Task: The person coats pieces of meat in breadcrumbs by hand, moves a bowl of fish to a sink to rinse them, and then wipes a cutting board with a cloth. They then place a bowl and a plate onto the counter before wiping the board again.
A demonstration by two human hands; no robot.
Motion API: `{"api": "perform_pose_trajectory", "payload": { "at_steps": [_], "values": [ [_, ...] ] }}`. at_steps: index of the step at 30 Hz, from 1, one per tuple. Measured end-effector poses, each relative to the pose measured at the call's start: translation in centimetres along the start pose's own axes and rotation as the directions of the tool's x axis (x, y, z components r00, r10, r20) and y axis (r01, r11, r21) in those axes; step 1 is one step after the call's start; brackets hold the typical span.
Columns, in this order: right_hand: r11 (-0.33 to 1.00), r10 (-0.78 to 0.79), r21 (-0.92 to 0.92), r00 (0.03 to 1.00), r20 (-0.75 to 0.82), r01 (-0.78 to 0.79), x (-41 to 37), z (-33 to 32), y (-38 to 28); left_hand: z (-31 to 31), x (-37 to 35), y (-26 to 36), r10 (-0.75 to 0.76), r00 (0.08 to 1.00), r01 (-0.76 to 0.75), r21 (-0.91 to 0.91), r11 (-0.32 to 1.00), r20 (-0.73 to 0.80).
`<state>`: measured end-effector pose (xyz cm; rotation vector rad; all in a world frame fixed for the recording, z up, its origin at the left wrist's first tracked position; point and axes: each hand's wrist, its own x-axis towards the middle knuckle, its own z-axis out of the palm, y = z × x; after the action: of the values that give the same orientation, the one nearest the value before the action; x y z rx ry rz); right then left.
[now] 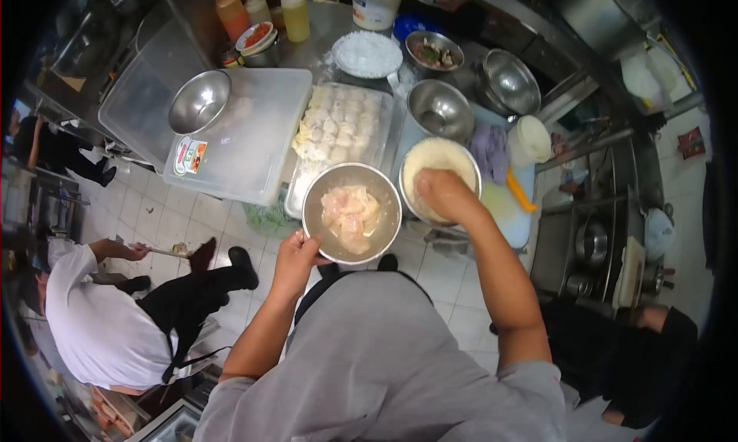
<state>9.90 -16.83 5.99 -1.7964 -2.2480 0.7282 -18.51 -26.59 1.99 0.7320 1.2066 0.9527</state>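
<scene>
My left hand (298,259) grips the near left rim of a steel bowl (389,211), thumb on the edge. Pale raw meat, which looks like chicken pieces (352,217), lies inside it. Just right of this stands a bowl of pale crumbs (434,154). My right hand (449,196) reaches down into the crumbs with its fingers curled. Its fingertips are partly hidden, and whatever they hold does not show. Beyond the bowls, a clear tray (380,127) carries rows of pale, coated pieces (338,123).
A plate of white powder (367,54) and an empty steel bowl (440,110) stand farther back. Left is a plastic lid (254,134) bearing another bowl (200,102). A purple cloth (490,151) lies right. A person in white (115,319) works at left, another in black (623,350) at right.
</scene>
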Motion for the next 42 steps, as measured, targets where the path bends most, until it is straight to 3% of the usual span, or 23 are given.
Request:
{"api": "perform_pose_trajectory", "payload": {
  "at_steps": [2,5,8,15,20,23,32,35,39,42],
  "values": [
    [0.998,-0.055,-0.025,0.997,0.051,0.057,0.4,-0.3,0.2,-0.2,0.2,-0.5,0.002,1.0,-0.002,0.014,1.0,0.017],
    [0.995,-0.069,0.067,0.994,-0.081,0.074,-1.5,-3.4,-2.1,-0.1,0.0,-0.2,-0.015,1.0,0.015,0.0,1.0,0.017],
    [0.985,-0.172,-0.006,0.985,-0.035,0.172,-3.0,-3.2,-1.6,-0.3,-0.2,-0.1,-0.004,1.0,0.005,-0.028,1.0,0.014],
    [0.976,-0.208,-0.067,0.978,0.004,0.207,-3.4,-3.0,-0.9,-0.8,0.1,-0.2,-0.023,1.0,0.023,0.021,1.0,-0.007],
    [0.917,-0.377,-0.13,0.926,0.025,0.377,-3.4,-2.9,0.3,-0.5,0.3,-0.1,-0.014,1.0,0.014,0.019,1.0,-0.001],
    [0.906,-0.38,-0.195,0.925,0.021,0.377,-3.2,-3.0,0.2,-0.3,0.5,-0.3,-0.015,1.0,0.015,0.018,1.0,0.002],
    [0.862,-0.415,-0.392,0.892,-0.181,0.321,-2.9,-0.9,0.0,-0.2,0.4,-0.2,-0.011,1.0,0.011,0.03,0.999,0.004],
    [0.918,-0.334,-0.299,0.913,-0.234,0.259,-2.8,-1.7,0.1,-0.4,0.4,-0.3,-0.007,1.0,0.007,0.037,0.999,0.005],
    [0.994,-0.096,0.04,0.977,-0.189,0.105,-2.7,-4.2,0.0,-0.5,0.3,-0.2,-0.009,1.0,0.009,0.055,0.998,-0.008],
    [0.939,0.025,0.345,0.995,-0.098,0.01,-2.7,-5.9,1.1,-0.4,0.2,-0.2,-0.02,0.999,0.022,0.051,0.998,-0.028]
  ]
}}
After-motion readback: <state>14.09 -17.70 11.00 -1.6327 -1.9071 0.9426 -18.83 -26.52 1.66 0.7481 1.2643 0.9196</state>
